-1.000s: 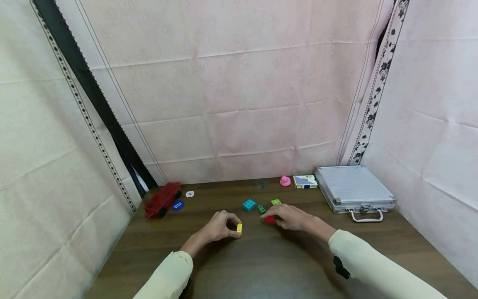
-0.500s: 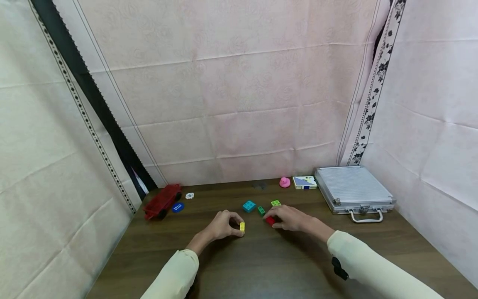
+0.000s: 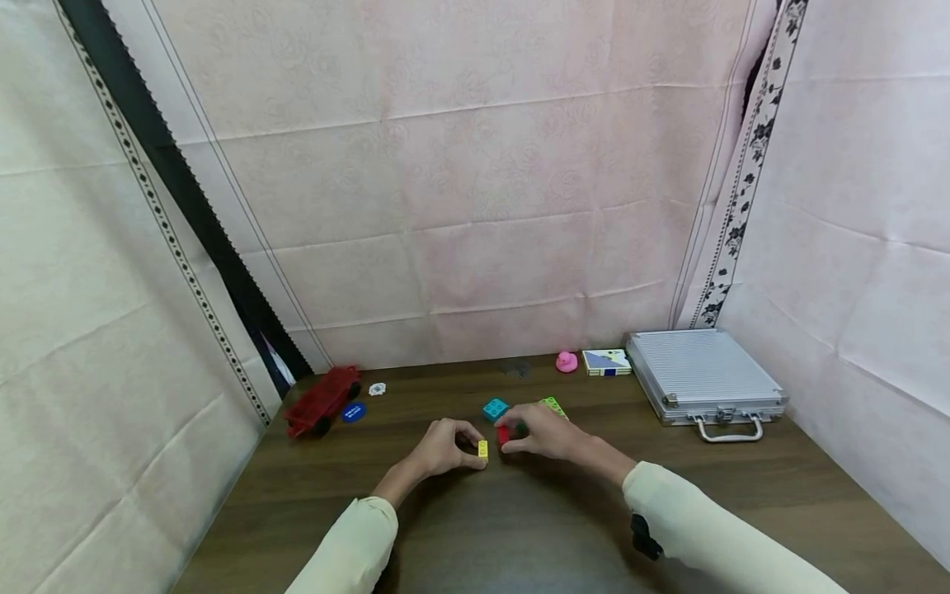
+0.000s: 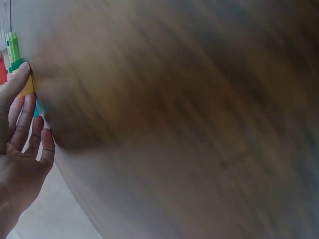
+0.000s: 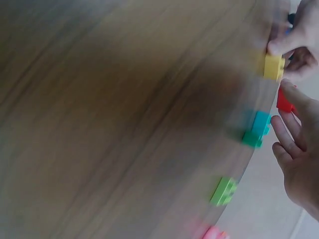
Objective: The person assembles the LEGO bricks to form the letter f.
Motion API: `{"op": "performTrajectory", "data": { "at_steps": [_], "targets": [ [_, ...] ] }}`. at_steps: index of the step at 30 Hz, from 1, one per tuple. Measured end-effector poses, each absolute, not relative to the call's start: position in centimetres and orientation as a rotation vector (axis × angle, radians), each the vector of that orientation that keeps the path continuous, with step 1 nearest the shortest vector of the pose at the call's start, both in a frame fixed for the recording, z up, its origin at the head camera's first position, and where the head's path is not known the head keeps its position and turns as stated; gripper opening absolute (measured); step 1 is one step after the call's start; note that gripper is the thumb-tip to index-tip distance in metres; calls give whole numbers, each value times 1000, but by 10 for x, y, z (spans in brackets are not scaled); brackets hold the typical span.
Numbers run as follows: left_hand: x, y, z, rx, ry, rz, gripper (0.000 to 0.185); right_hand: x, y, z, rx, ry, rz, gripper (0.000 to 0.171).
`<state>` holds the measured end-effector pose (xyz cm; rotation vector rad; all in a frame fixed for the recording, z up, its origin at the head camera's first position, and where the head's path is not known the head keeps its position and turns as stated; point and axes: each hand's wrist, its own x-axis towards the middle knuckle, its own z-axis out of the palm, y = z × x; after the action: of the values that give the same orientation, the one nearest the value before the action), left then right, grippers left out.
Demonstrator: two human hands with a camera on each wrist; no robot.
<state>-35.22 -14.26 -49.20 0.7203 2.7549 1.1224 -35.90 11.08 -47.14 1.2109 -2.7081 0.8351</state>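
Observation:
Between thumb and fingers, my left hand (image 3: 438,450) pinches a yellow toy brick (image 3: 483,450) near the middle of the table. Just to its right, my right hand (image 3: 545,431) holds a red toy brick (image 3: 503,435), a small gap from the yellow one. In the right wrist view the red brick (image 5: 285,99) sits between thumb and fingertips, close to the yellow brick (image 5: 273,66). Behind the hands lie a blue brick (image 3: 495,409) and a lime green brick (image 3: 553,406). A dark green brick (image 5: 252,139) is mostly hidden by my right hand in the head view.
A red toy car (image 3: 323,402), a blue oval piece (image 3: 354,412) and a small white piece (image 3: 377,388) lie at the left. Toward the back right are a pink duck (image 3: 566,361), a flat card box (image 3: 606,362) and a silver case (image 3: 708,377). Cloth (image 3: 482,181) hangs behind the table.
My right hand has picked up the red brick and moved it left toward the yellow one. My left hand has shifted slightly right, with the yellow brick still pinched.

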Motion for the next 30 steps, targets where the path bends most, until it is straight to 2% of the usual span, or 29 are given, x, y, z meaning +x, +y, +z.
{"op": "performTrajectory", "data": {
  "at_steps": [10,30],
  "targets": [
    [-352,-141,-492,711,2747,1125,25,-355,84,-474,1232,-2695,892,35],
    [-354,-143,-493,759,2767,1110,26,-351,73,-488,1092,-2721,878,38]
  ]
}}
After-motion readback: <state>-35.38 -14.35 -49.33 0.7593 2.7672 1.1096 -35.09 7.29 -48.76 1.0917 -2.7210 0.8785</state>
